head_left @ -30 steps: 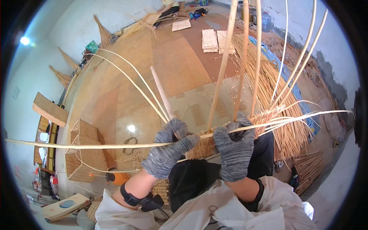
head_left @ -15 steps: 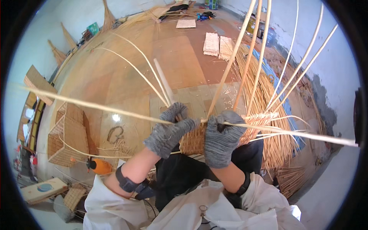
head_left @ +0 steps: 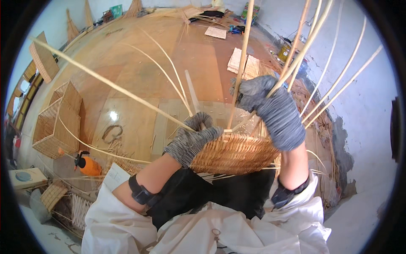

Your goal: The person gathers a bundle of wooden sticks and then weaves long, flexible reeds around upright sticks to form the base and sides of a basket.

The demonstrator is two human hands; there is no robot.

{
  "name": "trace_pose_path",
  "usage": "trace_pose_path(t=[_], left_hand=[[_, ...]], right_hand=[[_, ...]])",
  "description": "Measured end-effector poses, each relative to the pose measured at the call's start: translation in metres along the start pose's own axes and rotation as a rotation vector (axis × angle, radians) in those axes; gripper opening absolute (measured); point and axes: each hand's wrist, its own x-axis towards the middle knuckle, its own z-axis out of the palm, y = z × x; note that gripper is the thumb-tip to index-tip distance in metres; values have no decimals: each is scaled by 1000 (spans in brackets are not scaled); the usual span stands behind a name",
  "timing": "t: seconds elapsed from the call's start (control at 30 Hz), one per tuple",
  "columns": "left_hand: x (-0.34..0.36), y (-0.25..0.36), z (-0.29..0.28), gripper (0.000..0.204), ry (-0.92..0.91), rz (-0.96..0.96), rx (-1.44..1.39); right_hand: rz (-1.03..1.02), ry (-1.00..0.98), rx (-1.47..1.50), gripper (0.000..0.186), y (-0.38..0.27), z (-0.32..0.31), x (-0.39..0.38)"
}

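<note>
A woven rattan basket (head_left: 239, 156) with long pale upright stakes rests at my black-clad legs. My left hand (head_left: 193, 139), in a grey knit glove, is closed at the basket's left rim, on a long pale cane (head_left: 86, 72) that reaches out to the upper left. My right hand (head_left: 270, 110), also gloved, is raised above the right part of the rim, its fingers wrapped round a pale cane (head_left: 315, 27) among the stakes. A paler straight rod (head_left: 191, 89) stands just beyond my left hand.
Woven boxes (head_left: 53, 127), an orange sprayer (head_left: 89, 165) and a coil (head_left: 112, 134) lie on the left floor (head_left: 139, 76). Flat woven squares (head_left: 237, 59) lie farther right, before a reed pile. A person's dark-clothed legs (head_left: 207, 15) show at the back. A wall (head_left: 368, 178) borders the right.
My right hand has risen from the rim, bending the long cane, which lay across horizontally, up among the stakes. My left hand stays at the rim. The view has shifted, showing more basket.
</note>
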Motion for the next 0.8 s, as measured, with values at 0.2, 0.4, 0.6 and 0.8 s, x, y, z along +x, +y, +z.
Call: trace_pose_path(t=[0.2,0.4,0.6,0.8], left_hand=[[-3,6,8,21,24,49,81],[-6,13,7,19,-65,7,122],[-4,22,4,37,-142,2,-7],[4,31,-10,67,-413,71,346]], right_hand=[[-175,-528,-755,14,48,-37,71],[830,-775,-585,20,13,10,90],[599,-1313,-1030,28,38,27,125],[322,-1167,-934,32,53,-2,131]])
